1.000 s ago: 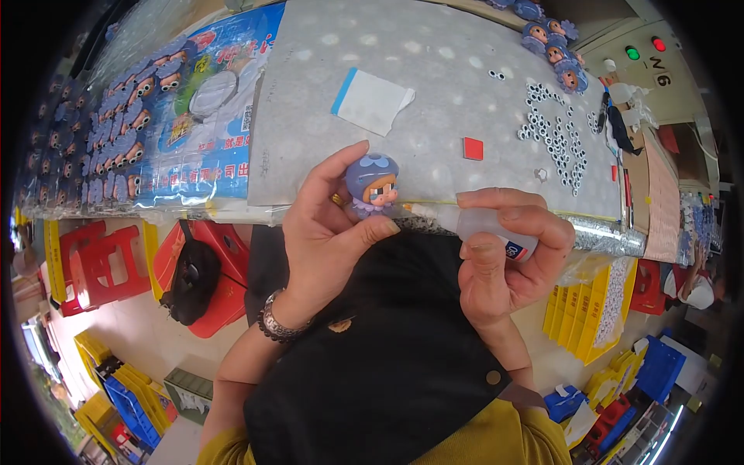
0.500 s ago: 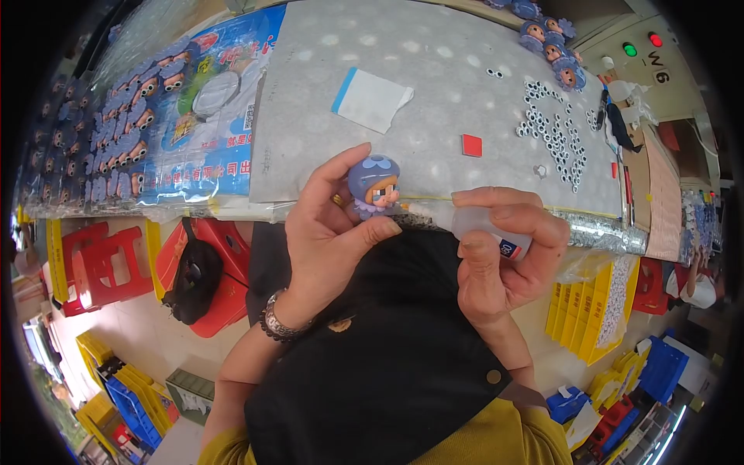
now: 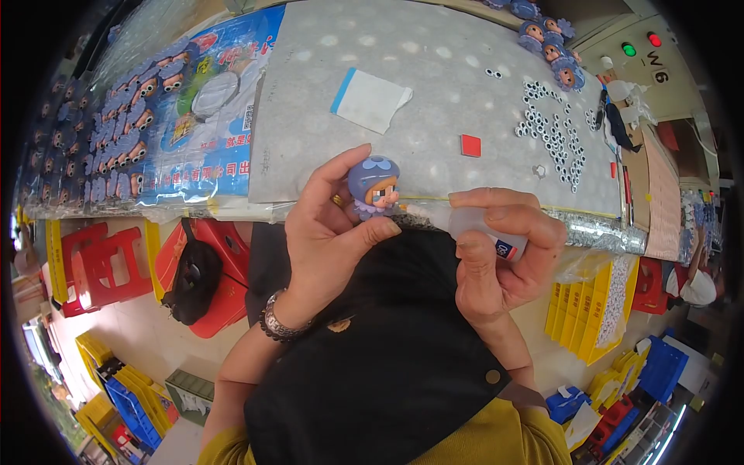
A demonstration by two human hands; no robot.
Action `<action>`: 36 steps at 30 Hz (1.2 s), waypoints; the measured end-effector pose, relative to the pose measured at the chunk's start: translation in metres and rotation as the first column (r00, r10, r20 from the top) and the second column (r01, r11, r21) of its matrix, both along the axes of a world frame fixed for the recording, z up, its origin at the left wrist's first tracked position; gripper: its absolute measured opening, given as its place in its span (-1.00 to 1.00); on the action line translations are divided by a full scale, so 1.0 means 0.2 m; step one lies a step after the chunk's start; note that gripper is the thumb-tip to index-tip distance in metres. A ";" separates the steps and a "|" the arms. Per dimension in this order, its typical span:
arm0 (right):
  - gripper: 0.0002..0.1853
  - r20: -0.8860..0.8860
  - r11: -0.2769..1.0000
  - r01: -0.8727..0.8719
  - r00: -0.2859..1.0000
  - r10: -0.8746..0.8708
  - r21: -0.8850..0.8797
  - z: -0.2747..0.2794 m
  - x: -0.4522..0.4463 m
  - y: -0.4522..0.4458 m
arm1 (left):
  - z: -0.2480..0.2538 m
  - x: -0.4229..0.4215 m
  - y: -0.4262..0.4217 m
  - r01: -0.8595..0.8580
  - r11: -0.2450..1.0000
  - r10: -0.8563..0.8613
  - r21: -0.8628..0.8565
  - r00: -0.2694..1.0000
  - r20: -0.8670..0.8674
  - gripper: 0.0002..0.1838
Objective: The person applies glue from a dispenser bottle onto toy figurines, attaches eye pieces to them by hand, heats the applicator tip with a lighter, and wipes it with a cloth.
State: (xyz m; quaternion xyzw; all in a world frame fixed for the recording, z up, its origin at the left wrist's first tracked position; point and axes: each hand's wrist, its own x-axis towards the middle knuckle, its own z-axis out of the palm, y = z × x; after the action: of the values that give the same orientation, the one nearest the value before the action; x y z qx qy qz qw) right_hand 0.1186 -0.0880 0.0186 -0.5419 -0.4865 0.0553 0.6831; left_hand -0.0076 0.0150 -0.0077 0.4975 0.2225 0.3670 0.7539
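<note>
A small doll head (image 3: 373,184) with a purple-blue hood and ruffled collar is held upright in my left hand (image 3: 329,232), its face turned to the right. The thumb is below it and the fingers are behind it. My right hand (image 3: 508,252) is wrapped round a translucent bottle (image 3: 470,222) with a dark label. The bottle lies nearly level, its thin nozzle pointing left at the doll's face, close to it; whether they touch is hard to tell. Behind my hands, a red square (image 3: 470,146) and a torn white sheet (image 3: 373,101) lie on the grey table cover (image 3: 310,147).
Many small eye pieces (image 3: 552,132) lie on the right of the table. More doll heads stand at the back right (image 3: 568,75) and in rows at the left (image 3: 120,139). Pens and a black item (image 3: 620,128) lie at the right edge. Red stools (image 3: 209,302) stand below.
My right hand and the bottle have shifted slightly left, towards the doll head. My left hand and the doll head have moved very little.
</note>
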 end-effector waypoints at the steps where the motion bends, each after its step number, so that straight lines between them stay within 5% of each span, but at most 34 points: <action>1: -0.66 -0.001 1.000 -0.001 1.000 0.001 -0.005 0.00 0.00 0.00 | 0.00 0.00 0.00 0.001 1.000 -0.001 0.000 1.000 0.002 -0.21; 36: -0.66 0.127 1.000 0.022 0.992 -0.024 0.015 0.02 0.03 0.00 | 0.01 0.00 0.01 0.045 0.990 -0.038 -0.133 0.998 0.052 -0.28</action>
State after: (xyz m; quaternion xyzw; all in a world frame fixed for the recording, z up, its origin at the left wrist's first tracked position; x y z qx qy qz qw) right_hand 0.1244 -0.0884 0.0217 -0.5452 -0.5230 0.0094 0.6551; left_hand -0.0071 0.0163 -0.0047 0.4411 0.2174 0.3476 0.7983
